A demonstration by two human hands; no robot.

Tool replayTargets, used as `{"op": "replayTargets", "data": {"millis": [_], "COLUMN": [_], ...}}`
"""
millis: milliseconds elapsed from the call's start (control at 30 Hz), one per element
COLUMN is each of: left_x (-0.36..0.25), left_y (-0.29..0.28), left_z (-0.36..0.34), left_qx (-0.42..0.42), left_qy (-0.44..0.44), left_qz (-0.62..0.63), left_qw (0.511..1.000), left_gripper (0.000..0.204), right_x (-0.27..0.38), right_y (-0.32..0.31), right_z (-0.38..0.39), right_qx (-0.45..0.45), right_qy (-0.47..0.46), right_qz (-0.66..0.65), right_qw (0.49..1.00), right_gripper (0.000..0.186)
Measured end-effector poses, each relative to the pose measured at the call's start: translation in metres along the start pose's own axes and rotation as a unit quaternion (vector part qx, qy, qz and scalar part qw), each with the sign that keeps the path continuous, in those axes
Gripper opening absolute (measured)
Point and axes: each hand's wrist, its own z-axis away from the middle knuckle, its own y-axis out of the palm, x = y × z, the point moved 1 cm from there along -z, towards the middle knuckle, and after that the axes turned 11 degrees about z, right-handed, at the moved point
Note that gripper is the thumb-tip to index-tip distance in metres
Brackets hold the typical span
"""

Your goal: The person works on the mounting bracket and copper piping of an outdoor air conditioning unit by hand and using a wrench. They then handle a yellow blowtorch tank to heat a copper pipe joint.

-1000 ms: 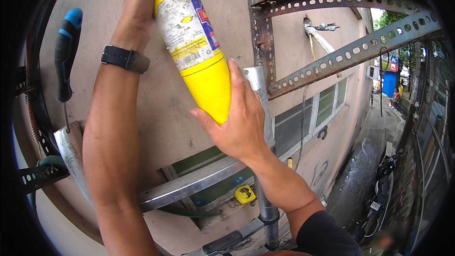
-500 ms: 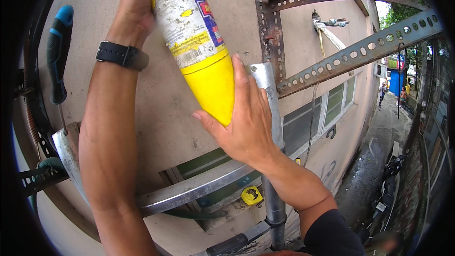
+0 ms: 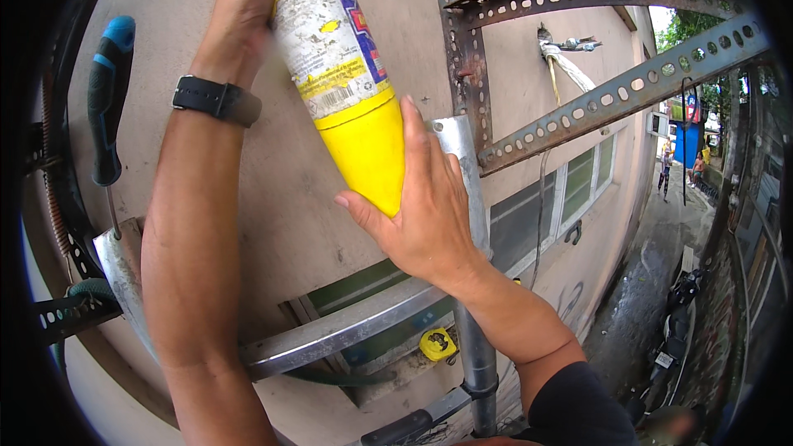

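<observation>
A gas torch (image 3: 361,149) with a yellow cylinder, a worn white label and a brass fitting hangs tilted in front of the wall, its top leaning left. Up at the brass fitting, my left hand (image 3: 239,21) grips the torch; its fingertips are partly hidden and cut off by the upper edge. My right hand (image 3: 434,219) cups the cylinder's lower end, thumb on the near side and fingers along its right flank. A black watch strap (image 3: 216,101) circles my left wrist. The torch's burner end is out of sight.
Perforated steel angle bars (image 3: 619,92) jut from the wall at right, near loose cables (image 3: 570,70). A curved metal rail (image 3: 347,330) crosses below my hands, above a yellow tape measure (image 3: 437,345). At left a screwdriver (image 3: 111,103) stands in a metal tube. Motorcycles (image 3: 673,326) line the alley below.
Both hands keep their hold on the torch, which has shifted very slightly. The view has moved a little, so the bars and screwdriver sit somewhat differently.
</observation>
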Motion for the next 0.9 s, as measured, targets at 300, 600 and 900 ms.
{"op": "replayTargets", "data": {"millis": [300, 600, 900], "left_x": [-0.001, 0.0, -0.001], "left_y": [-0.002, 0.008, 0.006], "left_z": [0.004, 0.007, 0.011], "left_qx": [0.043, -0.003, 0.019], "left_qy": [0.013, 0.016, 0.011], "left_qz": [0.011, -0.046, 0.002], "left_qw": [0.999, 0.999, 1.0], "left_gripper": [0.037, 0.033, 0.033], "right_x": [0.003, 0.004, 0.001], "right_y": [0.003, 0.002, 0.004], "right_z": [0.001, 0.001, 0.002], "right_qx": [-0.003, 0.008, 0.016], "right_qy": [0.001, 0.013, 0.008], "right_qz": [0.025, 0.014, 0.017], "right_qw": [1.0, 1.0, 1.0], "right_gripper": [0.107, 0.107, 0.106]}}
